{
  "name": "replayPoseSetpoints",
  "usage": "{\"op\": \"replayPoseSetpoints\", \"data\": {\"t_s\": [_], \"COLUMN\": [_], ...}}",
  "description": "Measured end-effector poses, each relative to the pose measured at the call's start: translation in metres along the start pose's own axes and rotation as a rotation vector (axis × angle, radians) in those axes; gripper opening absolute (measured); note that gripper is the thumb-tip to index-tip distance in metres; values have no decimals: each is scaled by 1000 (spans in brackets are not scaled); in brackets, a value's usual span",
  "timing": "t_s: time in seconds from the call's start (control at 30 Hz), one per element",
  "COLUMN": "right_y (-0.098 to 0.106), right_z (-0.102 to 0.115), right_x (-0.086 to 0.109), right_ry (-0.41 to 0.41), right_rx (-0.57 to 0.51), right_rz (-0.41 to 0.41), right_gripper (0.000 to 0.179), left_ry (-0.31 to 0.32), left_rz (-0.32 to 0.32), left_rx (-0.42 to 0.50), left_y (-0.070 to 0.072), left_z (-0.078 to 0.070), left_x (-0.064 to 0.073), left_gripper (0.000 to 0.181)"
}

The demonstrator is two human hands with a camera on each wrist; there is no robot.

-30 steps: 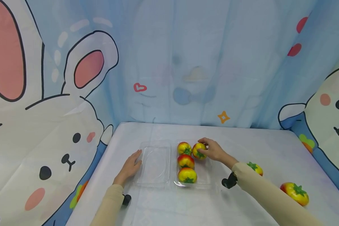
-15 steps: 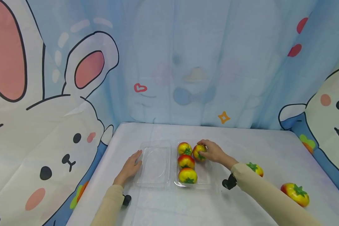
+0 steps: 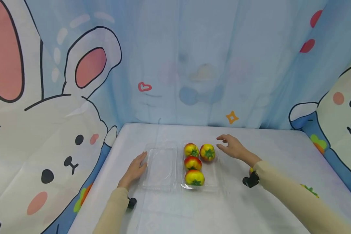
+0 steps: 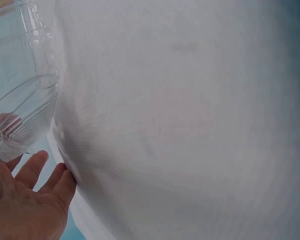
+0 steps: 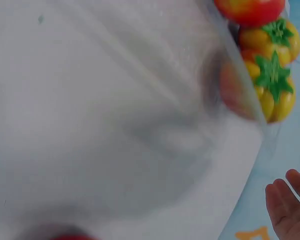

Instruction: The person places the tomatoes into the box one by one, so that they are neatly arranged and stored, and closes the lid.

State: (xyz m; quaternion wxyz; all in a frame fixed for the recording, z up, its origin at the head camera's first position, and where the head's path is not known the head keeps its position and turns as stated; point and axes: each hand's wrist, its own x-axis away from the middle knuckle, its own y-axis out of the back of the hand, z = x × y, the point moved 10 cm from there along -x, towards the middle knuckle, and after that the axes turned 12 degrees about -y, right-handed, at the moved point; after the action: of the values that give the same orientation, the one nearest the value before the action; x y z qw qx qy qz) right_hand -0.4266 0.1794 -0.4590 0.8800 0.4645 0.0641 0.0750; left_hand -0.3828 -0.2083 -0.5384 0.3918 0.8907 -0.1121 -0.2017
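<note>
A clear plastic clamshell box lies open, its lid (image 3: 161, 169) on the left and its base (image 3: 212, 178) on the right. Several red-and-yellow tomato-like fruits with green leafy tops sit in the base: one column on the left, plus a single fruit (image 3: 207, 152) at the back right. My right hand (image 3: 235, 149), fingers loosely bent, hovers to the right of that fruit and holds nothing. In the right wrist view a gap separates the hand (image 5: 292, 212) from the fruits. At the lid's left edge rests my left hand (image 3: 134, 170), fingers extended; the left wrist view shows them beside the clear plastic (image 4: 25, 115).
Partly hidden by the right sleeve, two more fruits lie on the table: one fruit (image 3: 251, 170) near the wrist, another (image 3: 310, 190) farther right. A white cloth (image 3: 169, 214) covers the table. Behind it hangs a blue curtain (image 3: 163, 65) with cartoon prints.
My right hand has let go of the back-right fruit and moved away to the right. That fruit stays in the base. The left hand keeps its place by the lid.
</note>
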Motion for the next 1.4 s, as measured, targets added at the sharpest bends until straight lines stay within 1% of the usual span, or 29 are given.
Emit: {"op": "replayPoseSetpoints", "data": {"t_s": [0.1,0.17,0.23,0.3,0.4,0.5,0.57,0.63,0.7,0.8,1.03,1.13,1.23,1.33,1.4], "right_y": [15,20,21,18,13,10,9,7,7,9,12,12,13,16,19], "right_z": [-17,-30,-43,-57,-76,-94,-106,-115,-120,-124,-133,-135,-138,-139,-138], "right_x": [7,14,21,31,48,61,67,72,75,79,86,89,90,88,84], "right_ry": [-10,-20,-31,-50,-95,-173,-236,-284,-311,-338,-449,-472,-491,-486,-463], "right_rx": [14,33,67,86,93,81,77,72,68,72,64,52,34,9,-10], "right_rz": [15,65,147,251,392,485,519,539,548,554,589,605,604,576,546], "right_gripper": [35,36,38,40,44,49,50,50,49,49,52,51,50,52,54], "left_ry": [7,1,-1,-5,-2,7,10,16,16,8,-7,-20,-25,-22,-21], "left_rz": [11,10,8,5,-1,5,8,14,14,4,1,-6,-8,-8,-11], "left_rx": [-5,-8,-4,-4,0,-7,-2,2,5,4,8,4,5,6,6], "left_y": [0,0,0,0,0,0,0,-1,-1,-1,0,0,0,0,0], "left_z": [1,0,0,-1,-1,1,1,2,1,0,-2,-3,-3,-3,-3], "left_x": [-2,-2,-2,-2,0,-1,-1,-1,0,0,-1,-1,-1,-1,-1], "left_gripper": [53,53,52,52,52,52,52,52,52,52,52,51,51,52,52]}}
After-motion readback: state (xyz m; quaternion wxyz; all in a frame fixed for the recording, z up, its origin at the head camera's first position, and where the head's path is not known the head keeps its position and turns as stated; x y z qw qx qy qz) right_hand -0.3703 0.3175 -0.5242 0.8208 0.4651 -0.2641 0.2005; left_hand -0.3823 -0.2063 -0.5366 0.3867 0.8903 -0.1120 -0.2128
